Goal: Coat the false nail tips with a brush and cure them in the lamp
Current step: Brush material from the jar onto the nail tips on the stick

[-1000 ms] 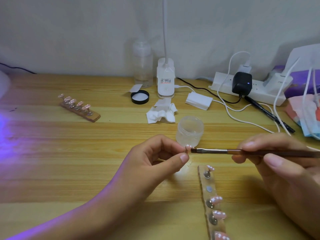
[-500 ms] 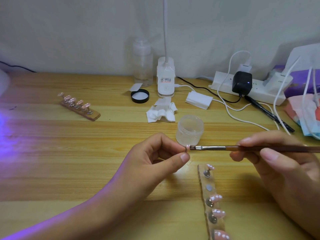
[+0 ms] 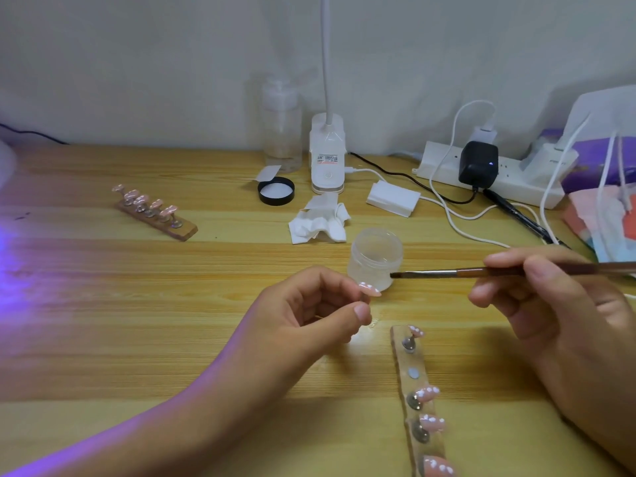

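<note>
Wooden desk [image 3: 103,321]; nail tip [image 3: 370,290] near brush [image 3: 447,272]

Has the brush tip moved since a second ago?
Yes. The brush has lifted its tip up and right off the nail tip; it now crosses the lower right of the clear jar.

— Where is the brush?
— The brush [image 3: 481,271] lies almost level in the right hand [image 3: 550,304]. It has a brown handle and a metal ferrule. Its dark bristles point left, just above the nail tip [image 3: 370,290] and apart from it.
— And that tip?
— Pink with white dots, pinched at the left hand's [image 3: 309,315] fingertips.
— The others?
— Four dotted tips [image 3: 426,394] stand on the near strip [image 3: 404,380], with one spot bare. Five pink tips [image 3: 156,203] sit on the far strip [image 3: 186,232], well off to the left.
</note>
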{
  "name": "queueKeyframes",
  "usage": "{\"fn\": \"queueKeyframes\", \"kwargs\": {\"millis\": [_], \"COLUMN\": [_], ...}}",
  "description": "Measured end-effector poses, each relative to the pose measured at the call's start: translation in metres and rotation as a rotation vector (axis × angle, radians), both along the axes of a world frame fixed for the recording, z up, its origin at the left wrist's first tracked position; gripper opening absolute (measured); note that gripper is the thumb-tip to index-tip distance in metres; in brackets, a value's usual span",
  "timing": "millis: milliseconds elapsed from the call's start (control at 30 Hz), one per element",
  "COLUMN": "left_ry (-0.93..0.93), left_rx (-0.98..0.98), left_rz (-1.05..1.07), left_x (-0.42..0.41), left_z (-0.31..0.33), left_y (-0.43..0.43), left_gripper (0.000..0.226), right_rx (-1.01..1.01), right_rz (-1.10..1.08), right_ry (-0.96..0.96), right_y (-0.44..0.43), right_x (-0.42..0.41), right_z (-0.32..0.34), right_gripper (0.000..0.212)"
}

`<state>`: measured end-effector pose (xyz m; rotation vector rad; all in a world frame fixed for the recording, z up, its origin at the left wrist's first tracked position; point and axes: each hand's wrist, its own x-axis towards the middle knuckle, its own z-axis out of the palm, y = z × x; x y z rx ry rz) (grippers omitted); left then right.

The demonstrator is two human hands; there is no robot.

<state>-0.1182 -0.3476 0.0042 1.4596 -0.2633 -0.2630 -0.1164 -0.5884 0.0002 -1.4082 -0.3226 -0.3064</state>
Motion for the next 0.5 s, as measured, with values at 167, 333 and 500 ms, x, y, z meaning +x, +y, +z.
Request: {"fn": "queueKeyframes", "kwargs": {"millis": [167,333,500], "left_ry": [-0.054,-0.055,-0.052], "left_rx": [0.034,0.075,0.121], "left_rz": [-0.042,-0.052,-0.068], "left_x": [-0.0005,-0.0017,-0.0031], "left_z": [-0.0010,-0.0016,0.0000], "left_y": [0.0000,0.0000,-0.0011], "left_gripper": [0.013,0.015,0.005], "right_rx": [0.092,0.081,0.013], "right_rz": [0.014,0.050,0.106], "right_ry": [0.105,0.146,0.132], "right_y": [-0.0016,0.0001,0.0010], "right_x": [0.0033,0.0016,-0.0007], "right_z": [-0.0010,0.0008,-0.0009], "right_gripper": [0.026,0.032,0.037]}}
